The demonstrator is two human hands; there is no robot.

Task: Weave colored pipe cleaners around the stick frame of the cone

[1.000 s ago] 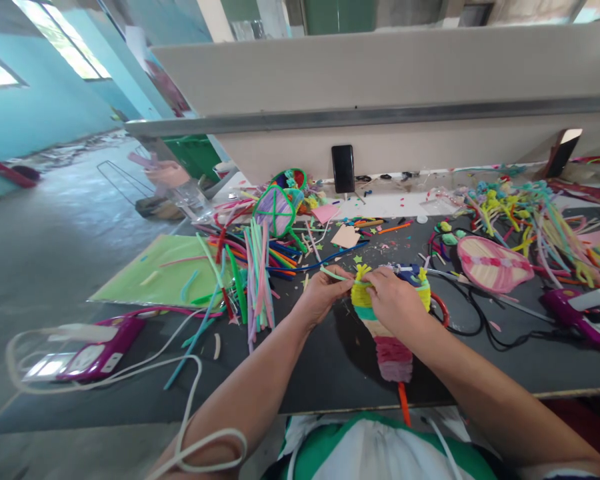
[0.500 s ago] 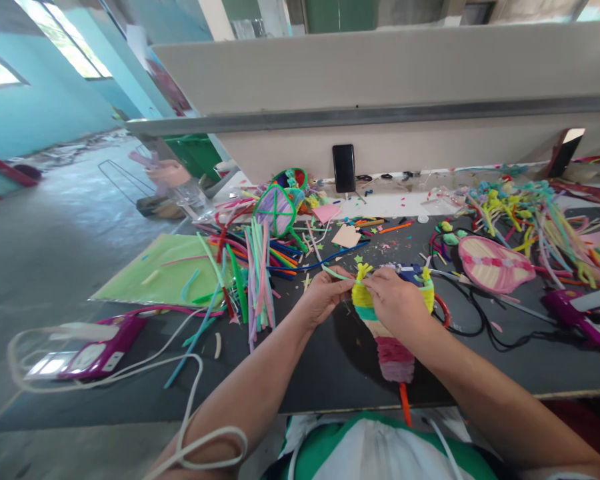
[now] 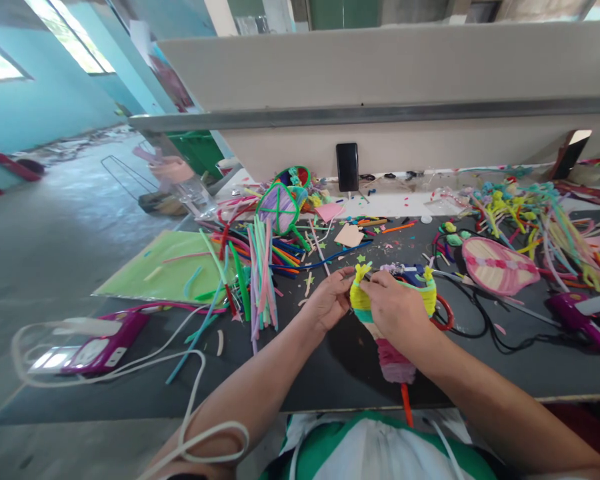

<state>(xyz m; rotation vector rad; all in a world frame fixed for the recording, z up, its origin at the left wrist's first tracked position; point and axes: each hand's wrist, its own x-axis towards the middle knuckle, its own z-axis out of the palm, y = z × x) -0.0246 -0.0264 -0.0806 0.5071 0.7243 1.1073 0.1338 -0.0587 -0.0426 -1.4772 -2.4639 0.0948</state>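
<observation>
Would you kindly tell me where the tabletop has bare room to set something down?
Bare patches lie between the left forearm and the colourful craft piece, and between the black cable and the table's front edge, at right. Pastel strips crowd the left, tangled strips the far right.

Saw the craft piece [image 3: 397,370] near the front edge of the desk [image 3: 330,387], the left hand [image 3: 330,298] at its upper left corner, the right hand [image 3: 399,310] across it. Found the strip bundle [image 3: 263,280] left of both hands, the packet [image 3: 173,267] farther left, one device [image 3: 97,341] before the packet. Noted the paddle [image 3: 500,265] to the right, the strand pile [image 3: 517,210] behind it, another device [image 3: 587,320] at its right front. Saw the card [image 3: 349,235] beyond the hands, the phone [image 3: 347,167] farther back, before the board [image 3: 430,147]
</observation>
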